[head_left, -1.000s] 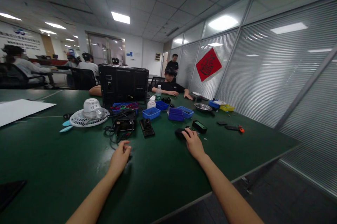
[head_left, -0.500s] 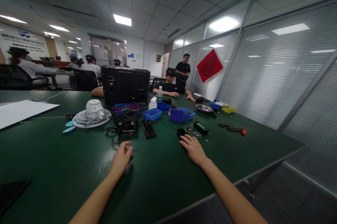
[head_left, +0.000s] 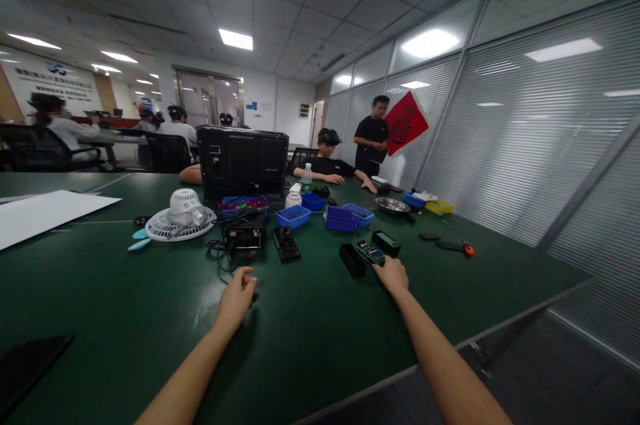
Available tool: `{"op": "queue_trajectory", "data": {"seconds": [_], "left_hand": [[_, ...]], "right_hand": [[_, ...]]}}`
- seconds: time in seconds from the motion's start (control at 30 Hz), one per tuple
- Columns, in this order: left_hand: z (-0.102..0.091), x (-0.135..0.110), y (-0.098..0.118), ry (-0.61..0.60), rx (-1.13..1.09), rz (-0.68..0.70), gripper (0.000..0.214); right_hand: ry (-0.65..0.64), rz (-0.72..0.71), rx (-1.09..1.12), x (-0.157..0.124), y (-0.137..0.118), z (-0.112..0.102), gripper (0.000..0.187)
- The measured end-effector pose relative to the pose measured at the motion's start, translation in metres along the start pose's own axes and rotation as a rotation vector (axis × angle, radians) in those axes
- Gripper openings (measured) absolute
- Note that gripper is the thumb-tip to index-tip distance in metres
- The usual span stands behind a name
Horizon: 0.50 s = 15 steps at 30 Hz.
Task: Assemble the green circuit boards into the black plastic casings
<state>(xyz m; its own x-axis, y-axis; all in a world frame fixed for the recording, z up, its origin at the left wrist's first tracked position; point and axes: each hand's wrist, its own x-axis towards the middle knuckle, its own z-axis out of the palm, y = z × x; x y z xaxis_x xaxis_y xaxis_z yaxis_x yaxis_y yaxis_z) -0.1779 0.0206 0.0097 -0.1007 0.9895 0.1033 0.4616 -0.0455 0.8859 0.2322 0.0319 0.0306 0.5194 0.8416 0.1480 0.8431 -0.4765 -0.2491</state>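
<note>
- Right hand (head_left: 393, 274) low over the bench (head_left: 310, 338), fingertips against the near end of a green circuit board (head_left: 369, 251); whether gripping or only touching, impossible to tell.
- Circuit board between two dark parts: a black casing (head_left: 353, 260) just to the left, a green-lined casing (head_left: 386, 243) just beyond to the right.
- Left hand (head_left: 236, 296) well apart from the circuit board, fingers loosely curled; something dark beside the palm, too hidden to name, so grip uncertain.
- Beyond the left hand, black cables (head_left: 219, 254) near a dark boxy unit (head_left: 244, 239), with a black device (head_left: 285, 237) on a flat base to the right.
- Farther back, blue trays (head_left: 300, 220), a white fan part (head_left: 184, 208) and an upright black panel (head_left: 243, 162).
- Right of the casings, a dark tool with an orange end (head_left: 468, 249).
- Across the bench, a seated person (head_left: 325, 166), forearms resting on top.
</note>
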Motion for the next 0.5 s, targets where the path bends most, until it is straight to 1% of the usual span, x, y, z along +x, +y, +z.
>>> {"op": "queue_trajectory", "data": {"seconds": [0.03, 0.1, 0.17, 0.23, 0.3, 0.37, 0.4, 0.43, 0.5], "left_hand": [[0.000, 0.000, 0.000, -0.003, -0.002, -0.003, 0.028], [0.000, 0.000, 0.001, -0.009, -0.006, -0.012, 0.027], [-0.001, -0.001, 0.003, -0.013, -0.013, -0.022, 0.028], [-0.001, -0.003, 0.005, -0.016, -0.021, -0.030, 0.028], [-0.002, -0.005, 0.007, -0.017, -0.023, -0.026, 0.028], [-0.002, -0.006, 0.008, -0.016, -0.015, -0.020, 0.028], [-0.002, -0.006, 0.008, -0.015, -0.011, -0.018, 0.028], [-0.003, -0.006, 0.008, -0.013, -0.009, -0.019, 0.028], [-0.003, -0.006, 0.008, -0.012, -0.009, -0.027, 0.027]], "right_hand": [[0.054, -0.047, -0.034, -0.004, -0.001, 0.002, 0.040], [0.140, -0.158, -0.110, -0.012, -0.002, 0.004, 0.043], [0.145, -0.255, -0.157, -0.015, -0.002, 0.004, 0.049], [0.117, -0.301, -0.125, -0.014, -0.002, 0.002, 0.050], [0.090, -0.251, -0.022, -0.008, -0.003, -0.001, 0.045], [0.052, -0.140, 0.063, 0.002, -0.003, -0.003, 0.043], [0.028, -0.094, 0.080, 0.007, -0.003, -0.003, 0.046], [0.003, -0.068, 0.082, 0.011, -0.004, -0.003, 0.049], [-0.028, -0.077, 0.070, 0.019, -0.004, -0.001, 0.050]]}}
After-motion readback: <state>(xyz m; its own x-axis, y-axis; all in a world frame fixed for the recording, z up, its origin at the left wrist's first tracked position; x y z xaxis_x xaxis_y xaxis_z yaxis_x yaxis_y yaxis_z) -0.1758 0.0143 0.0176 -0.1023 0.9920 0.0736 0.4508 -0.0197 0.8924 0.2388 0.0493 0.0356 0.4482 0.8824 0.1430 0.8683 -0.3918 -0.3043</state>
